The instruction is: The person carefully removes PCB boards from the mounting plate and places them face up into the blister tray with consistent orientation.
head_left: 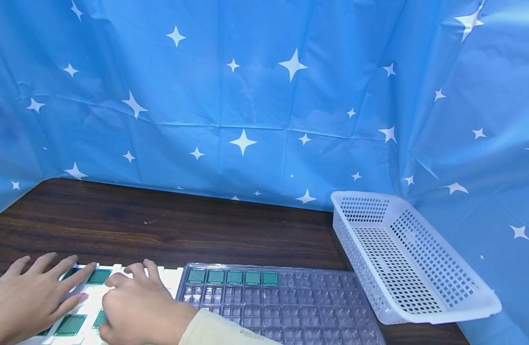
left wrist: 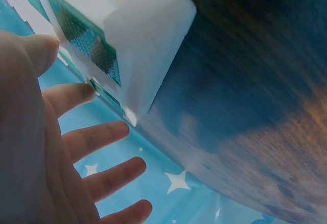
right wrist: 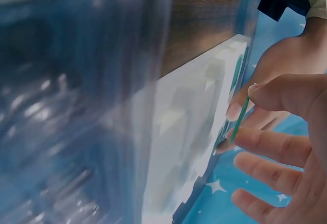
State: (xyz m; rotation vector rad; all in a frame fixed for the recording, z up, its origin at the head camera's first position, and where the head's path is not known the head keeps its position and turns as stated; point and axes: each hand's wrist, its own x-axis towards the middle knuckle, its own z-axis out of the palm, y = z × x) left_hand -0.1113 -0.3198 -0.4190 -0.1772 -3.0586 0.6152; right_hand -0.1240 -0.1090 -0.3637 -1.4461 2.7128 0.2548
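My right hand [head_left: 139, 304] is over the right part of a white tray [head_left: 172, 278]. In the right wrist view it pinches a thin green perforated circuit board [right wrist: 240, 119] by its edges between thumb and forefinger, the other fingers spread. My left hand [head_left: 37, 294] lies over the tray's left part with its fingers spread, the thumb and fingertips near the slots. Other green circuit boards [head_left: 70, 325] sit in the white tray, some partly hidden by the hands. A board [left wrist: 84, 37] also shows in its slot in the left wrist view.
Right of the white tray lies a clear plastic compartment tray [head_left: 290, 304], with several green boards [head_left: 234, 277] along the left of its far row. A white perforated basket [head_left: 372, 282] stands at its right on the dark wooden table [head_left: 169, 225]. A blue star-patterned curtain [head_left: 255, 96] hangs behind.
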